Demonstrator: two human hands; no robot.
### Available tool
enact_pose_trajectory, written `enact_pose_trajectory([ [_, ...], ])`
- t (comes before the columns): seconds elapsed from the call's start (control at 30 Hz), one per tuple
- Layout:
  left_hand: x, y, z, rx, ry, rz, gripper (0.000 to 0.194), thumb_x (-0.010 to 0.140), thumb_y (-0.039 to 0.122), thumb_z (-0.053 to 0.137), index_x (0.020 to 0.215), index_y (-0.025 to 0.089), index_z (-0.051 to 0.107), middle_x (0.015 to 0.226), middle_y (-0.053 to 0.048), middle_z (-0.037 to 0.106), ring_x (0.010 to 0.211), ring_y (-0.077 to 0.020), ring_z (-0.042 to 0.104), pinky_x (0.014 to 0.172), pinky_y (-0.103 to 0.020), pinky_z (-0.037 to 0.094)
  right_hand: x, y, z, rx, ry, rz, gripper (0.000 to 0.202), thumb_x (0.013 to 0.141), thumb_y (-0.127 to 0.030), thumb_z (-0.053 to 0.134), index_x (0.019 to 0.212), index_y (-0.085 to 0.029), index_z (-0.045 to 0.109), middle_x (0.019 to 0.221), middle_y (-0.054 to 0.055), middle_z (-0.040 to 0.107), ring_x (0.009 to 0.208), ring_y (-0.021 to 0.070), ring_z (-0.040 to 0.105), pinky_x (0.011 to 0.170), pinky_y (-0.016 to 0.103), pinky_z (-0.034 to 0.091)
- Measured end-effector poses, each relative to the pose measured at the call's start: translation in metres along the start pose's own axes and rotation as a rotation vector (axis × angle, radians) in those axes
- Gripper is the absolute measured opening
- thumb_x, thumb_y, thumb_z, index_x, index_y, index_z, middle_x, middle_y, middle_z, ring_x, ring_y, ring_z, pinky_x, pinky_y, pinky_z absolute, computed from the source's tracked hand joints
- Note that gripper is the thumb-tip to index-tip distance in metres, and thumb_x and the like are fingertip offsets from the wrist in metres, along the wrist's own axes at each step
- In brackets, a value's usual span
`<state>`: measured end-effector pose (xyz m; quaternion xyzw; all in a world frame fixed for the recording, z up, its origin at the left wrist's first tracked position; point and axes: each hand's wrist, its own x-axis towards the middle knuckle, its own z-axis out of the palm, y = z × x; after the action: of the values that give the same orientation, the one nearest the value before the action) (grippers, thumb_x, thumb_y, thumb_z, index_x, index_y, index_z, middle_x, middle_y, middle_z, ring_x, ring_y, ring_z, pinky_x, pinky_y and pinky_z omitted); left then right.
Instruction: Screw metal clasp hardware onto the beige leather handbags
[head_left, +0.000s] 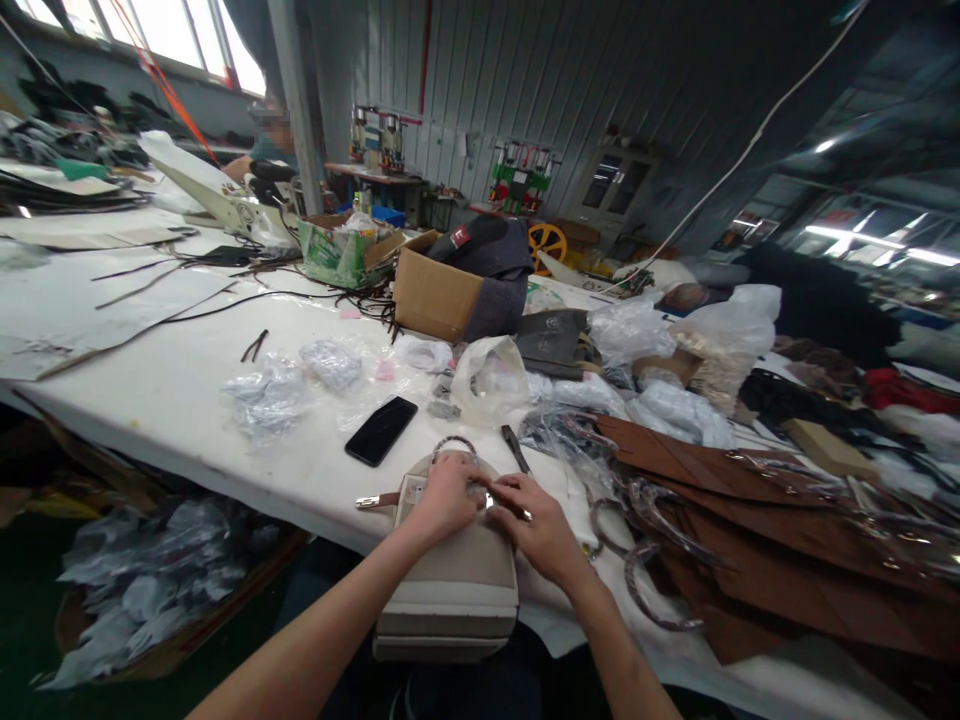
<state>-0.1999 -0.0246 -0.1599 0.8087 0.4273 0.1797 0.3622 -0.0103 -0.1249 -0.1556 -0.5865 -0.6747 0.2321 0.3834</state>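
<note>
A beige handbag [457, 570] lies at the table's front edge, its wide end towards me. A ring-shaped handle [454, 445] stands at its far end, and a brown strap [379, 500] with a metal clasp sticks out to the left. My left hand [448, 495] rests on the bag's upper part, fingers closed near a small shiny metal piece [489, 499]. From the right, my right hand [531, 520] pinches at that same piece, its fingertips close to the left ones. Exactly what sits between the left fingers is hidden.
A black phone [381, 431] and a dark-handled tool [515, 449] lie beyond the bag. Brown leather pieces [720, 510] with wrapped handles cover the right side. Plastic bags and a cardboard box [436, 295] stand further back; a person sits far left.
</note>
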Motion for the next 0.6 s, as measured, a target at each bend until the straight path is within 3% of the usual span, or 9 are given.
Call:
enact_pose_trajectory([
  [0.1,0.003,0.004,0.006,0.016,0.054,-0.048,0.024,0.084,0.019,0.084,0.107,0.026,0.089,0.123,-0.011,0.072,0.128,-0.0353,0.06,0.117,-0.049,0.047,0.035,0.02,-0.013,-0.073,0.186,0.135,0.037,0.102,-0.05,0.071,0.122,-0.022,0.081,0.115,0.012,0.077,0.091,0.0241,0.071,0.082,0.036,0.059],
  [0.17,0.006,0.007,0.006,0.027,0.043,-0.071,0.024,0.082,0.018,0.086,0.104,0.027,0.089,0.12,-0.011,0.074,0.125,-0.0345,0.062,0.116,-0.048,0.047,0.066,0.036,-0.015,-0.256,0.281,0.238,0.037,0.094,-0.05,0.077,0.11,-0.017,0.08,0.109,0.015,0.077,0.093,0.0274,0.07,0.088,0.039,0.056],
  [0.3,0.009,0.011,0.0,0.047,0.012,-0.08,0.025,0.079,0.016,0.085,0.102,0.025,0.089,0.115,-0.009,0.076,0.119,-0.0322,0.065,0.111,-0.043,0.05,0.11,0.058,-0.006,-0.393,0.201,0.368,0.027,0.081,-0.038,0.084,0.092,-0.015,0.074,0.104,0.021,0.077,0.099,0.0334,0.071,0.09,0.041,0.053],
  [0.4,0.008,0.012,-0.002,0.056,0.019,-0.065,0.026,0.08,0.015,0.081,0.102,0.026,0.09,0.115,-0.009,0.077,0.117,-0.0319,0.065,0.108,-0.043,0.051,0.104,0.06,-0.004,-0.343,0.227,0.324,0.024,0.088,-0.037,0.074,0.101,-0.017,0.069,0.102,0.017,0.077,0.096,0.0295,0.072,0.086,0.037,0.053],
  [0.47,0.008,0.012,-0.001,0.072,0.027,-0.055,0.027,0.081,0.016,0.079,0.102,0.027,0.09,0.114,-0.01,0.077,0.117,-0.0323,0.065,0.108,-0.043,0.051,0.087,0.054,-0.008,-0.197,0.343,0.288,0.032,0.095,-0.041,0.065,0.118,-0.018,0.064,0.094,0.009,0.075,0.082,0.0237,0.07,0.074,0.032,0.054],
  [0.53,0.009,0.011,-0.001,0.087,0.023,-0.048,0.027,0.08,0.016,0.079,0.102,0.028,0.09,0.111,-0.01,0.077,0.115,-0.0328,0.065,0.106,-0.043,0.052,0.068,0.043,-0.013,0.079,0.495,0.269,0.036,0.1,-0.046,0.062,0.124,-0.021,0.061,0.073,-0.002,0.065,0.057,0.0172,0.057,0.054,0.027,0.046],
  [0.6,0.011,0.011,-0.001,0.088,0.015,-0.043,0.029,0.078,0.016,0.078,0.101,0.028,0.09,0.109,-0.009,0.078,0.112,-0.0329,0.065,0.103,-0.043,0.052,0.053,0.025,-0.017,0.344,0.635,0.236,0.032,0.099,-0.052,0.068,0.109,-0.021,0.066,0.058,-0.009,0.048,0.044,0.0121,0.039,0.043,0.024,0.031],
])
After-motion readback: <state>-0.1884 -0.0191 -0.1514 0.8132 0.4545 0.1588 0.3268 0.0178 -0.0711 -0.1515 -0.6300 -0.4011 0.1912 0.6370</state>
